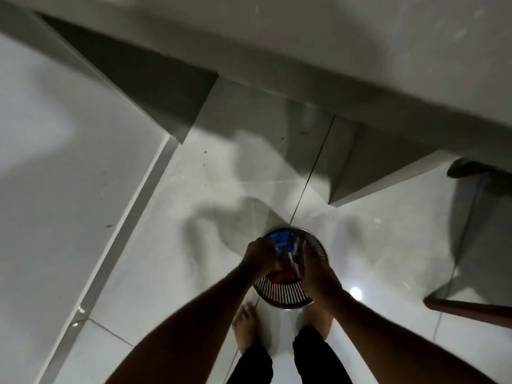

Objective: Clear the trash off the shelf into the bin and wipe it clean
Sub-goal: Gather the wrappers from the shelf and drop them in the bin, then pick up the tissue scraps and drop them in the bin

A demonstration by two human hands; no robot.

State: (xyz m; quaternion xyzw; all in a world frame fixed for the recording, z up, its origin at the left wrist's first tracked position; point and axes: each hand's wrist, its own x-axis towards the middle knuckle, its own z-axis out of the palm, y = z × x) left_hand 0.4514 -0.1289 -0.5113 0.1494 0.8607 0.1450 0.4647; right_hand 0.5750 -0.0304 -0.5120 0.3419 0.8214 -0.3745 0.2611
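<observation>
**Trash pressed into the bin**

Trash [282, 245], blue and red wrappers, fills the slotted round bin [279, 293] standing on the white tiled floor [155, 259] just ahead of the person's bare feet [243, 328]. The left hand [259, 254] is curled around wrappers; the right hand [318, 273] presses down on them, fingers narrowed. Farther off, the pale shelf [360, 51] spans the top.

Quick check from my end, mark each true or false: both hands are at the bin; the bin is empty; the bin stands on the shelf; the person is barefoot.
1. Both hands are at the bin: true; left hand and right hand reach into its mouth.
2. The bin is empty: false; colourful wrappers fill it.
3. The bin stands on the shelf: false; it stands on the tiled floor.
4. The person is barefoot: true; a bare foot shows.
</observation>
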